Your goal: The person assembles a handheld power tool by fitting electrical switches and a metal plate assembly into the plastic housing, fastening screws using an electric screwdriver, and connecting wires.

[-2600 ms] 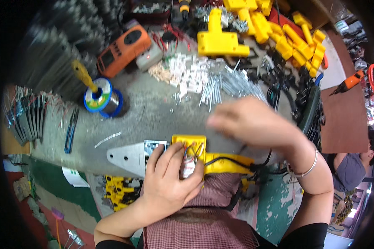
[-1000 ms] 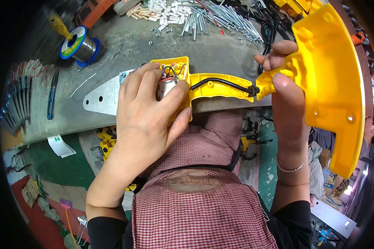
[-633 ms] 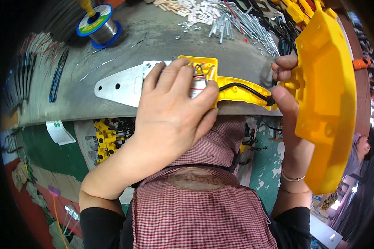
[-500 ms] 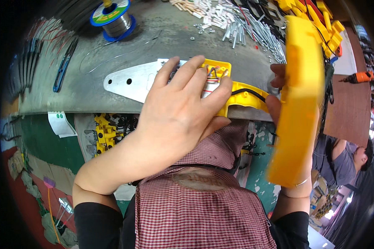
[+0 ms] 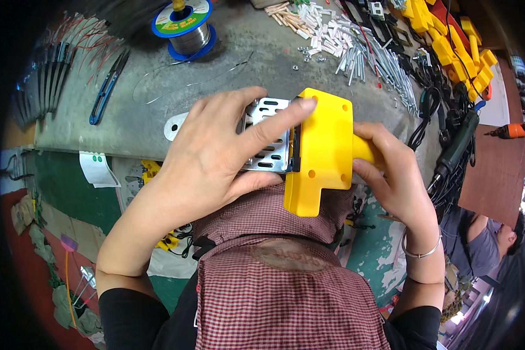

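Housing [image 5: 319, 149] on slotted plate [image 5: 267, 137]; solder spool [image 5: 185, 26] behind; snips [image 5: 107, 87] left.

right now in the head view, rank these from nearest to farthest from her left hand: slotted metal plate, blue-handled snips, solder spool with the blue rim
1. Slotted metal plate: under the left hand, touching its fingers, at the bench's near edge.
2. Blue-handled snips: on the grey bench, up and to the left.
3. Solder spool with the blue rim: at the bench's far side, top of the picture.

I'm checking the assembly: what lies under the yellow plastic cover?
Under the yellow plastic cover a slotted grey metal plate sticks out leftward, pressed by the left hand. Anything beneath the cover itself is hidden.
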The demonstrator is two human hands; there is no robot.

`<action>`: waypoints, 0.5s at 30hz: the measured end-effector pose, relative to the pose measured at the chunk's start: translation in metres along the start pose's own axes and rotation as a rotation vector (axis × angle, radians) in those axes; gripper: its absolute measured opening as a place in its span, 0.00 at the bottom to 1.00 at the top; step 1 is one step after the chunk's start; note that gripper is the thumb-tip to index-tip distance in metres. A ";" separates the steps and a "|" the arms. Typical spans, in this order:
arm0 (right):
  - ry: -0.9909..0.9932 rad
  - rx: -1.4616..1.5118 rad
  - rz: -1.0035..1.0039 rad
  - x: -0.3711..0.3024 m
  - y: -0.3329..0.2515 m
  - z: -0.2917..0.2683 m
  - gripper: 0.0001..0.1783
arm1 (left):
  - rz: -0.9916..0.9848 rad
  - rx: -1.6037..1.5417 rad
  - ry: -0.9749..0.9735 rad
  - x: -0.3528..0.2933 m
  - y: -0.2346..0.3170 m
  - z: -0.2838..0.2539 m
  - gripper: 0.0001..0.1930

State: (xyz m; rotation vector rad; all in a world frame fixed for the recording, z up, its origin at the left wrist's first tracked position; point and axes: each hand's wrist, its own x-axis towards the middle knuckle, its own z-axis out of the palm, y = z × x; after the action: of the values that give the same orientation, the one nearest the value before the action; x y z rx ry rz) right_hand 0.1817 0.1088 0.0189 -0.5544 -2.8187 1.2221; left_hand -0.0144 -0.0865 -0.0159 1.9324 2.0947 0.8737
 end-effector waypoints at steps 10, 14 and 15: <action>-0.260 -0.108 0.178 0.023 -0.001 -0.026 0.20 | 0.055 0.109 0.038 -0.013 0.004 0.011 0.30; -0.247 -0.113 0.258 0.027 0.009 -0.018 0.24 | 0.050 0.124 0.076 -0.014 0.009 0.014 0.31; -0.187 -0.156 0.164 0.023 0.010 -0.014 0.24 | 0.053 0.129 0.073 -0.014 0.010 0.013 0.31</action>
State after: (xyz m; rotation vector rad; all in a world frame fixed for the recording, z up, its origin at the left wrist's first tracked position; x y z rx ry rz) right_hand 0.1653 0.1326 0.0186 -0.7280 -3.1007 1.1390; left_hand 0.0027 -0.0961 -0.0252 2.0588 2.2010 0.8508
